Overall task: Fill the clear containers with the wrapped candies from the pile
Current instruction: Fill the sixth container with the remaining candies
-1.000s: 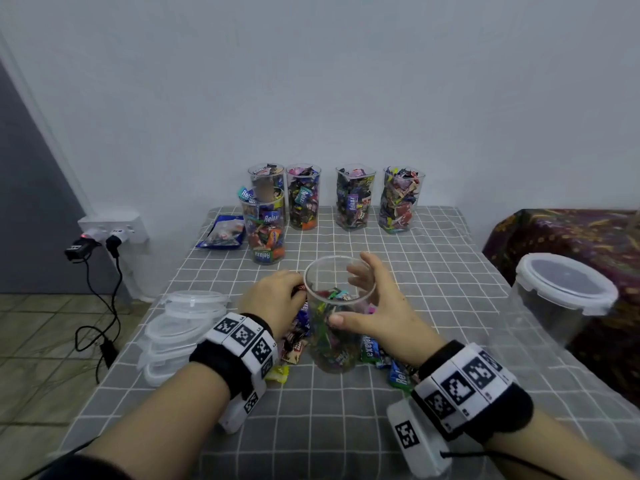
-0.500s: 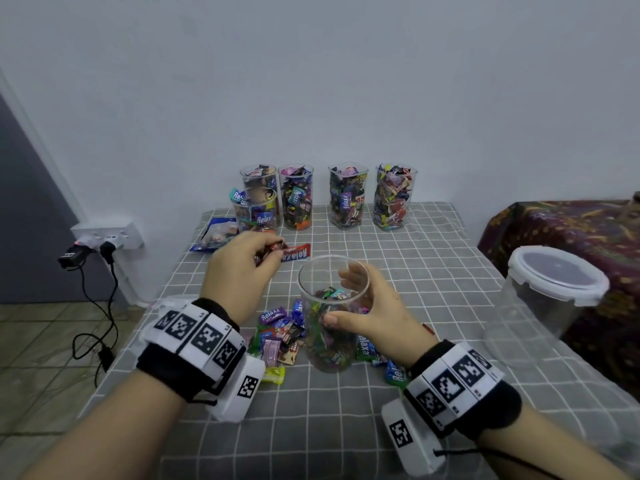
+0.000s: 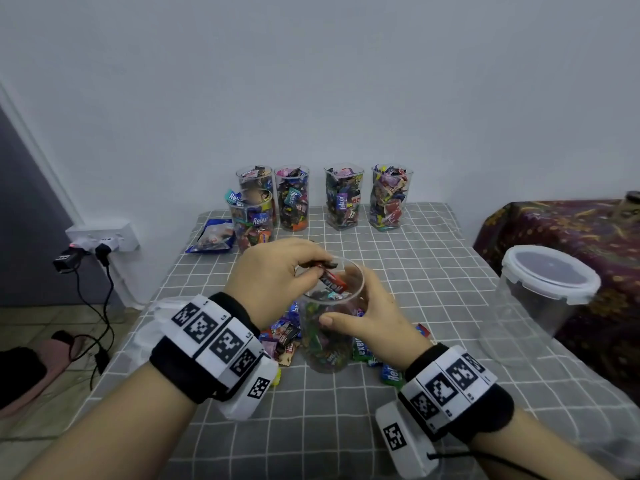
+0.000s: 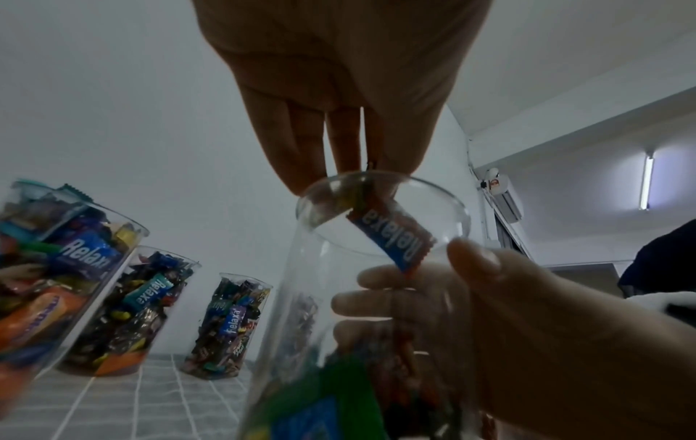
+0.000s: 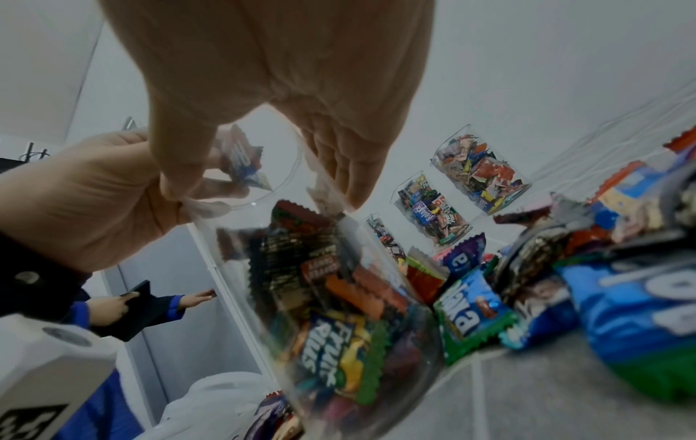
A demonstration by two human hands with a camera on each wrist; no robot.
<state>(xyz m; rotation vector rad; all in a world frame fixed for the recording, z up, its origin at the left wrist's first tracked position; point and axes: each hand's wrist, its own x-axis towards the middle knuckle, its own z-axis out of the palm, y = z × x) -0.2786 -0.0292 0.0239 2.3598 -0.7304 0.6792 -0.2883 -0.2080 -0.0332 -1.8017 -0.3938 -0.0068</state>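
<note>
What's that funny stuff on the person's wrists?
Both forearms are bare. The left hand and right hand each have a black wristband wrapped with white tiles printed with black square codes. A white box with another code hangs under each wrist, and a thin black cable leaves the right one.

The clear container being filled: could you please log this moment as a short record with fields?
container: clear container, upright on the checked tablecloth, partly filled
right hand: right hand grips its side
left hand: left hand pinches a Relaxa candy over the rim
pile: candy pile around the base
back row: five filled containers
</note>
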